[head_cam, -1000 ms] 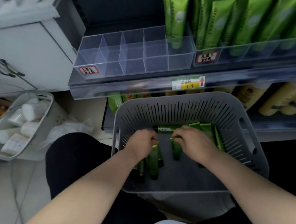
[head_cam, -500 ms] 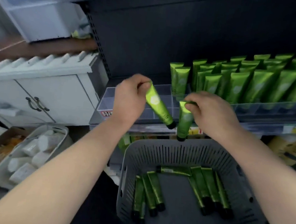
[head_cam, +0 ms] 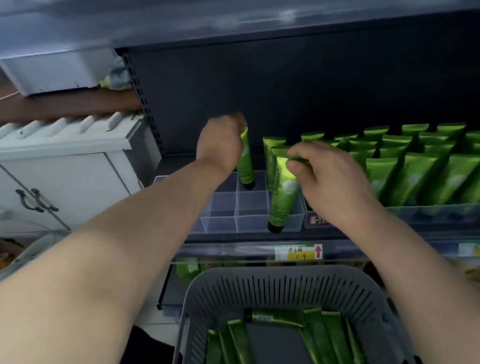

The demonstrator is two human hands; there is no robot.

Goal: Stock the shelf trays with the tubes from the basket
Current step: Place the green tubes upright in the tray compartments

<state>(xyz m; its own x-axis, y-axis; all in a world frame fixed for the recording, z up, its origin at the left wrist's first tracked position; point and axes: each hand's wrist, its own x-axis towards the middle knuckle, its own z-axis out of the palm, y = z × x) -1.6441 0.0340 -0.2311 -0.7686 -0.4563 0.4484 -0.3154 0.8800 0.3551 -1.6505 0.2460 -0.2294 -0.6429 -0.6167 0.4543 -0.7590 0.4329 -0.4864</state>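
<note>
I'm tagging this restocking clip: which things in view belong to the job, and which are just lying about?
In the job: left hand holding a tube; right hand holding another tube; clear tray; grey basket; basket tubes.
Lying about: white cabinet; price label.

Both forearms stretched forward and up, left grip fisted round top of left tube, right grip pinching top of right tube between thumb and fingers.
</note>
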